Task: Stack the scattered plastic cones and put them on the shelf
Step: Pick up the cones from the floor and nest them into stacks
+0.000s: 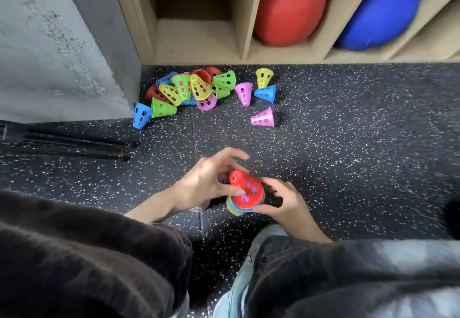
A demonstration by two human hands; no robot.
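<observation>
- Left hand (209, 183) fingers curl round the red cone (245, 189) topping the stack (236, 208).
- Right hand (283, 199) grips the stack's rim.
- Loose cones (199, 88) lie at 12 o'clock.

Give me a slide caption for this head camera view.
Both hands, left and right, seat a red cone on the stack; loose cones lie scattered before the shelf.
</observation>
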